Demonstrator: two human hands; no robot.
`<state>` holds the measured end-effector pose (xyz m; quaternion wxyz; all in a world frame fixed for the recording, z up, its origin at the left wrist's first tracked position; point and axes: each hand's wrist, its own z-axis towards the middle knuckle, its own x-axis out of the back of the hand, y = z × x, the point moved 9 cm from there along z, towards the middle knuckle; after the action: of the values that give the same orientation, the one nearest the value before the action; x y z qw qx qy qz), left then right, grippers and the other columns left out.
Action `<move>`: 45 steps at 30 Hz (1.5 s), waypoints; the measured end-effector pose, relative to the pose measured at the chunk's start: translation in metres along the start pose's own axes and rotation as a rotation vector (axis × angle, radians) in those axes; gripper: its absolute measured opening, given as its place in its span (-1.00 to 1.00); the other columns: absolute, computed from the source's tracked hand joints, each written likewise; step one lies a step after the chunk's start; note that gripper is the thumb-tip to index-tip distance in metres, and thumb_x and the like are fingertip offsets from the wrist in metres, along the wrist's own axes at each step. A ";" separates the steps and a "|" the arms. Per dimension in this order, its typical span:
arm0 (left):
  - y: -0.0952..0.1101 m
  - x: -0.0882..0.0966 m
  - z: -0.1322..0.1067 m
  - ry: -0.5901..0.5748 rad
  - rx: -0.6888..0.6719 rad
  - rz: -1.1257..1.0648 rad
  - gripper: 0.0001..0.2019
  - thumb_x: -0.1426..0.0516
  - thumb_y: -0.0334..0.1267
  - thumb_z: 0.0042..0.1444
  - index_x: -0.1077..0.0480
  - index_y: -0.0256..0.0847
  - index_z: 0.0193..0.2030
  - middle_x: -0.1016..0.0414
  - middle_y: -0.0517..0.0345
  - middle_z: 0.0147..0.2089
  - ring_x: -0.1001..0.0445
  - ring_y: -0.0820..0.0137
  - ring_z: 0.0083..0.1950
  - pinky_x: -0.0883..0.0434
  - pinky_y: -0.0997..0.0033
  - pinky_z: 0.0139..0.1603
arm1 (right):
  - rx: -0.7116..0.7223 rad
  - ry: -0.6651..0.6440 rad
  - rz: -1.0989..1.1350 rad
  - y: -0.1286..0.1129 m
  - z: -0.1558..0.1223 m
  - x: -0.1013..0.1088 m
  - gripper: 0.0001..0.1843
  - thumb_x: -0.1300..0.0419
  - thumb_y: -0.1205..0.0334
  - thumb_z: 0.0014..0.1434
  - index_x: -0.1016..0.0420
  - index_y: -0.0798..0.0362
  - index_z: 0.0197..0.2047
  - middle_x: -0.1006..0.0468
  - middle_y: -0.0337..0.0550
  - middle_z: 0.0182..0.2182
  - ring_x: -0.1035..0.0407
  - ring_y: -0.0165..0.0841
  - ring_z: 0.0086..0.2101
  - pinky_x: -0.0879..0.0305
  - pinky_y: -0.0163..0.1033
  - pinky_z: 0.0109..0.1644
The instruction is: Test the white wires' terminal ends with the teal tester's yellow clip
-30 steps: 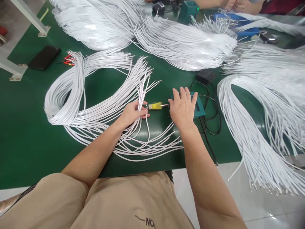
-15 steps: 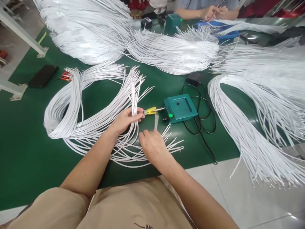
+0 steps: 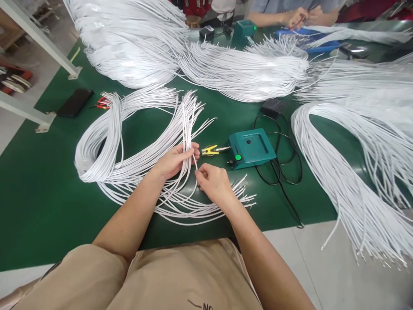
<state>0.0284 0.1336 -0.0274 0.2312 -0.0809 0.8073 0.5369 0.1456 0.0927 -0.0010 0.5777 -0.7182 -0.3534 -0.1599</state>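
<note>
My left hand [image 3: 174, 163] is closed around a small bunch of white cables [image 3: 186, 122], whose tips stick up beyond the fingers. Just to its right, my right hand [image 3: 215, 183] pinches a single white cable [image 3: 195, 162] that runs out from the left hand's bunch. Beyond both hands sits a teal device [image 3: 251, 161] with a round green light. A metal rod on its left side carries a yellow clip [image 3: 211, 150], which touches neither hand. A large looped bundle of white cables [image 3: 138, 159] lies beneath and left of my left hand.
Big white cable bundles [image 3: 241, 73] lie across the back, and another bundle [image 3: 318, 150] hangs over the table's right edge. A black cord [image 3: 285, 202] trails from the device. At left are a dark phone-like slab [image 3: 75, 102] and red-handled pliers [image 3: 103, 102]. A co-worker's hands [image 3: 305, 17] work opposite.
My right hand has risen slightly toward the left hand, and a cable now shows between its fingers and the bunch. The whole view has shifted, so things sit farther right.
</note>
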 end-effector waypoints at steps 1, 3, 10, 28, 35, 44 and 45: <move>0.002 0.005 0.002 0.044 -0.011 -0.045 -0.75 -0.32 -0.27 -0.01 -0.49 -0.27 -0.18 -0.52 0.14 -0.29 -0.51 0.46 -0.25 -0.46 0.44 -0.17 | -0.008 -0.022 0.012 0.001 -0.003 -0.002 -0.77 -0.07 0.17 0.17 -0.39 0.00 -0.49 -0.57 -0.25 -0.50 -0.42 -0.42 -0.53 -0.18 -0.34 -0.38; 0.005 0.017 0.004 0.146 -0.040 -0.138 -0.79 -0.29 -0.29 0.02 -0.46 -0.27 -0.21 -0.52 0.15 -0.29 -0.51 0.48 -0.26 -0.47 0.44 -0.17 | -0.024 -0.076 0.026 0.003 -0.010 -0.008 -0.78 -0.08 0.19 0.14 -0.38 0.00 -0.51 -0.56 -0.26 -0.53 -0.39 -0.43 -0.56 -0.18 -0.34 -0.40; 0.009 0.028 0.005 0.238 -0.051 -0.095 -0.74 -0.33 -0.30 -0.05 -0.37 -0.27 -0.27 -0.52 0.14 -0.23 -0.52 0.51 -0.25 -0.43 0.57 -0.29 | -0.079 -0.046 0.149 0.014 -0.019 -0.013 -0.77 -0.06 0.16 0.15 -0.40 -0.01 -0.50 -0.55 -0.31 -0.56 -0.35 -0.46 -0.60 -0.19 -0.34 -0.40; 0.017 -0.014 -0.009 0.080 -0.246 0.450 -0.64 -0.35 -0.28 -0.18 -0.28 -0.22 -0.30 -0.39 0.31 -0.39 -0.39 0.51 -0.37 -0.35 0.47 -0.26 | 0.091 0.276 0.386 -0.007 0.027 0.046 -0.81 -0.25 0.10 0.00 -0.54 0.05 -0.41 -0.53 -0.26 -0.49 -0.34 -0.42 -0.45 -0.25 -0.28 -0.29; 0.014 -0.014 -0.007 0.051 -0.249 0.432 -0.65 -0.34 -0.27 -0.13 -0.26 -0.22 -0.29 -0.45 0.26 -0.34 -0.48 0.47 -0.34 -0.41 0.40 -0.22 | -0.088 0.117 0.949 0.011 0.030 0.020 -0.80 -0.29 0.15 -0.09 -0.42 0.09 -0.56 -0.27 -0.38 -0.65 -0.09 -0.54 -0.60 -0.11 -0.34 -0.48; 0.016 -0.028 -0.013 -0.014 -0.194 0.454 -0.72 -0.28 -0.33 -0.01 -0.23 -0.23 -0.27 -0.51 0.23 -0.36 -0.57 0.41 -0.31 -0.48 0.36 -0.19 | 0.141 0.044 0.672 -0.009 0.030 0.039 -0.77 -0.23 0.27 -0.04 -0.59 0.07 -0.25 -0.52 -0.32 -0.48 -0.36 -0.46 -0.43 -0.33 -0.27 -0.20; 0.016 -0.029 -0.013 -0.020 -0.191 0.453 -0.73 -0.27 -0.34 -0.01 -0.23 -0.23 -0.27 -0.52 0.21 -0.35 -0.58 0.41 -0.31 -0.48 0.35 -0.18 | 0.133 0.040 0.651 -0.008 0.030 0.041 -0.81 -0.23 0.26 -0.04 -0.59 0.07 -0.30 -0.55 -0.28 -0.45 -0.39 -0.43 -0.40 -0.34 -0.25 -0.18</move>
<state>0.0439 0.1247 0.0032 0.1041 0.0859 0.7481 0.6497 0.1631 0.1347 0.0221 0.6509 -0.7509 -0.1035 0.0426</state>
